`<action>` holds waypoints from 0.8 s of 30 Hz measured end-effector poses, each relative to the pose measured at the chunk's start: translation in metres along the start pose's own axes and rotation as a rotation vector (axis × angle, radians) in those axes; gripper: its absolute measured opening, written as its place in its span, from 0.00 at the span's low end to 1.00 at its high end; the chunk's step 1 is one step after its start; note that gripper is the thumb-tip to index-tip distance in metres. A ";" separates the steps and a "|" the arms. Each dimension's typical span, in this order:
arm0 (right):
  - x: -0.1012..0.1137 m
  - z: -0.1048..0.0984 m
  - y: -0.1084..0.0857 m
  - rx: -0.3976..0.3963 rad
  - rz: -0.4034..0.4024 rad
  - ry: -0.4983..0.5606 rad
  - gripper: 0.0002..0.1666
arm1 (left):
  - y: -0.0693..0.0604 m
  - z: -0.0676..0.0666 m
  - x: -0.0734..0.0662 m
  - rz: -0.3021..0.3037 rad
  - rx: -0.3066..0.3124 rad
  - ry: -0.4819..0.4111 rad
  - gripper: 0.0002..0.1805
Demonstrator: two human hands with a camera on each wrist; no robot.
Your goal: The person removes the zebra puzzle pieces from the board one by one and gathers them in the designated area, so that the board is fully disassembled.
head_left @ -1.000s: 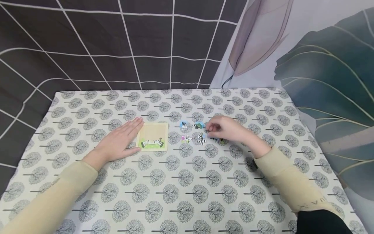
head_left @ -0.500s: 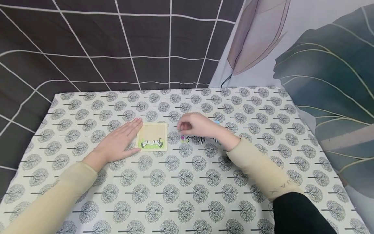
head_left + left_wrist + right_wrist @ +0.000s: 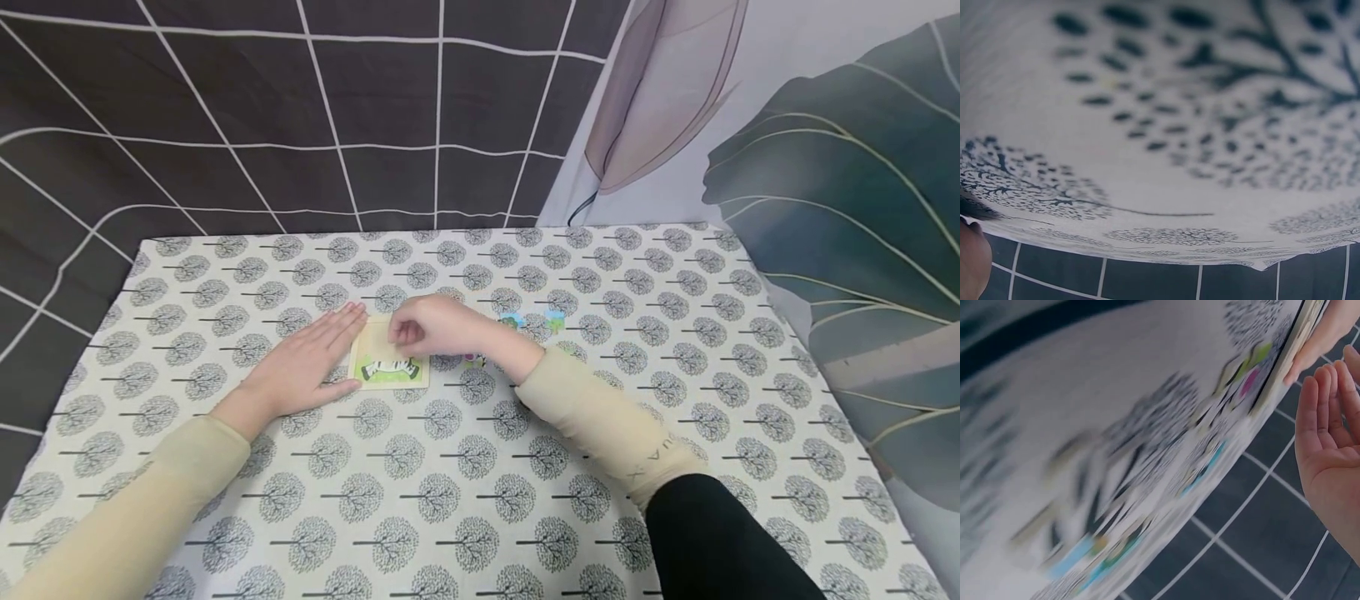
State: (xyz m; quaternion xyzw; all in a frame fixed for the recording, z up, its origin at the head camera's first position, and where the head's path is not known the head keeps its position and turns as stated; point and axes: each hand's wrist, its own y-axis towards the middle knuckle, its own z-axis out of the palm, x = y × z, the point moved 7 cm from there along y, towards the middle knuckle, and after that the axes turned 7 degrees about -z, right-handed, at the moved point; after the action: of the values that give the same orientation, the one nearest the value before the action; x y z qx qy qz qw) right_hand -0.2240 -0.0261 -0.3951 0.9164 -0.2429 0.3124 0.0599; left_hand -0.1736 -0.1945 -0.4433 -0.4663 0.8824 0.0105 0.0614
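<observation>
A small square wooden puzzle tray (image 3: 354, 373) lies left of the table's centre. A zebra-body piece on green ground (image 3: 390, 367) sits along its near side. My left hand (image 3: 318, 354) lies flat with straight fingers against the tray's left edge. Above the tray's upper right part hovers my right hand (image 3: 435, 327), fingers bent and thumb close to the fingertips. Whether a piece is between them is hidden in the head view, and none shows at my right hand (image 3: 1332, 437) in the right wrist view. The left wrist view catches only a sliver of my left hand (image 3: 972, 259).
Loose puzzle pieces lie right of the tray: a blue-and-green piece (image 3: 512, 321), another blue-and-green piece (image 3: 555, 321) and a pink-marked piece (image 3: 474, 361). More are covered by my right forearm. A tree-print cloth (image 3: 397, 500) covers the table; a dark grid curtain (image 3: 390, 100) hangs behind.
My right hand has moved left from above the loose pieces to above the tray, its fingers staying bent. The left hand stays at the tray's edge.
</observation>
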 end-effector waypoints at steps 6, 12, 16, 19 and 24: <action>0.011 0.011 0.019 0.043 -0.024 0.016 0.14 | 0.001 0.000 0.000 0.001 0.001 0.013 0.52; 0.018 0.022 0.030 0.082 -0.035 0.038 0.19 | 0.001 -0.001 -0.001 -0.003 0.001 0.008 0.53; 0.022 0.028 0.036 0.115 -0.044 -0.004 0.20 | 0.000 -0.002 -0.001 -0.004 -0.008 0.002 0.54; 0.023 0.032 0.039 0.139 -0.044 -0.047 0.21 | 0.000 -0.002 -0.001 -0.004 -0.012 -0.002 0.54; 0.025 0.034 0.042 0.165 -0.048 -0.106 0.23 | 0.000 -0.002 0.000 -0.010 -0.007 -0.010 0.53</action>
State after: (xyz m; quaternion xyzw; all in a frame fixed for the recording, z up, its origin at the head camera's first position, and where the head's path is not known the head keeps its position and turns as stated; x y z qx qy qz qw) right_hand -0.2089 -0.0821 -0.4092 0.9390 -0.1972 0.2809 -0.0214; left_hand -0.1737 -0.1946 -0.4414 -0.4709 0.8797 0.0157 0.0641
